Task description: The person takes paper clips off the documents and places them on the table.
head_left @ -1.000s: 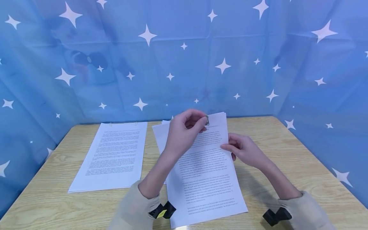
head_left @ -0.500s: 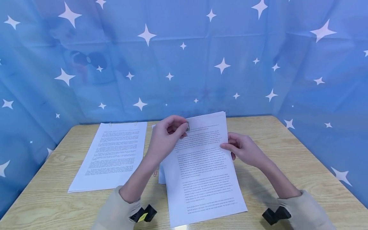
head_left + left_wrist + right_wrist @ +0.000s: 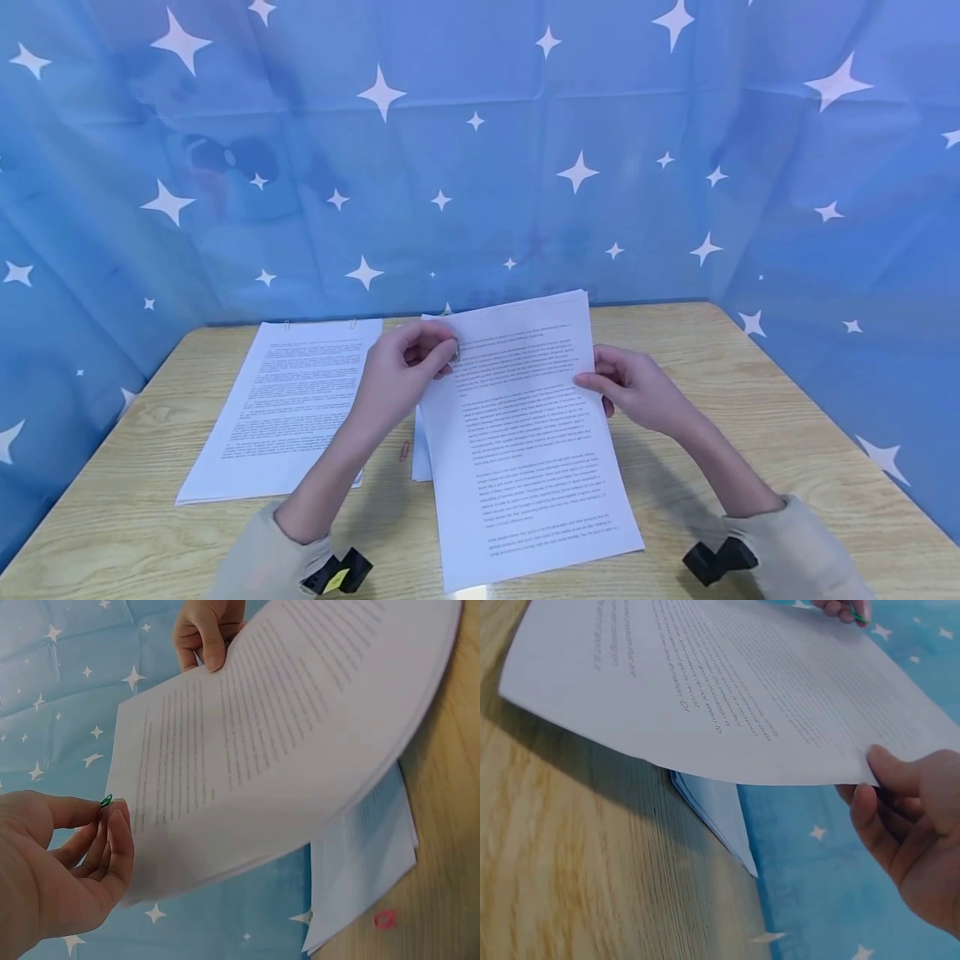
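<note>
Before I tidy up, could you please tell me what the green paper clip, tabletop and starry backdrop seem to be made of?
Green paper clip: probably coated wire, slightly glossy, from its thin bent loop. Tabletop: wood or wood-look laminate, faintly shiny, showing grain. Starry backdrop: likely matte fabric, creased.

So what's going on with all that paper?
Someone's right hand holds the edge of some printed sheets, tilted up over the table. Their left hand pinches a small green paper clip near the sheets' top left corner; I can't tell if it's on the paper. Another printed stack lies on the left with clips along its top, and a pink paper clip lies on the table.
</note>
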`<state>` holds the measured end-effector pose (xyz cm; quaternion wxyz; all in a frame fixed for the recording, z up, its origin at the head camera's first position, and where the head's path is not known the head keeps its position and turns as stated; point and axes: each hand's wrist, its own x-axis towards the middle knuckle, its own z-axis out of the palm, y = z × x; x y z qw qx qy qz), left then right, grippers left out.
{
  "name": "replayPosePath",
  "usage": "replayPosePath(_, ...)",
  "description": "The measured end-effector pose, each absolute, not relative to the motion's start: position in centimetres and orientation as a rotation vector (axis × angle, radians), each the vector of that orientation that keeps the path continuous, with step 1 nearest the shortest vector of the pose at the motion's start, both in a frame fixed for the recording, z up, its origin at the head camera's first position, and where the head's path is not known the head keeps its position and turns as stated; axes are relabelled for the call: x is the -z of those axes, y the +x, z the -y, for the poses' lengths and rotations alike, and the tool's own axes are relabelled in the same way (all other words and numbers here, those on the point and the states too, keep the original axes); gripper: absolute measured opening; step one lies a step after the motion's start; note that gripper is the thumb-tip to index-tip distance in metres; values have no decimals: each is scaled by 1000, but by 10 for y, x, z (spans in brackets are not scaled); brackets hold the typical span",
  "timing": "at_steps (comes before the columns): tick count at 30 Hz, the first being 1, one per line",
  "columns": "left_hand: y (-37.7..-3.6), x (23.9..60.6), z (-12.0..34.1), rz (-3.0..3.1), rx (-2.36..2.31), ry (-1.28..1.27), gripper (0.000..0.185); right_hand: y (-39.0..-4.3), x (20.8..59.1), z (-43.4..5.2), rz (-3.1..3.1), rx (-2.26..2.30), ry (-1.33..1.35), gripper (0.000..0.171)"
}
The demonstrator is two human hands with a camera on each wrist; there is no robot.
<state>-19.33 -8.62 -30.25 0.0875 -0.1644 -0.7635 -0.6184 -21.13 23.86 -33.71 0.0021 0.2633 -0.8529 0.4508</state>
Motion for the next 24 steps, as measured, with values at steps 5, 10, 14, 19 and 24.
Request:
replayPosePath(5,-192,310,97,2289,1814,-505,10,-212,337,-238,2671,-1429,829,9)
replayPosePath(10,-188,317,107,2339,1810,-462,10,-212,336,-237,2674,-1455,816,11)
replayPosePath(14,-186,323,114,2390,1779,-426,9,-211,336,-238,2677,-1458,816,11)
replayPosePath(19,-182,326,120,2437,1737,-408,8,-211,337,-239,2683,-1453,818,10)
replayPosePath(24,-179,332,128,2471,1735,-385,8,-210,335,-238,2682,-1470,815,12)
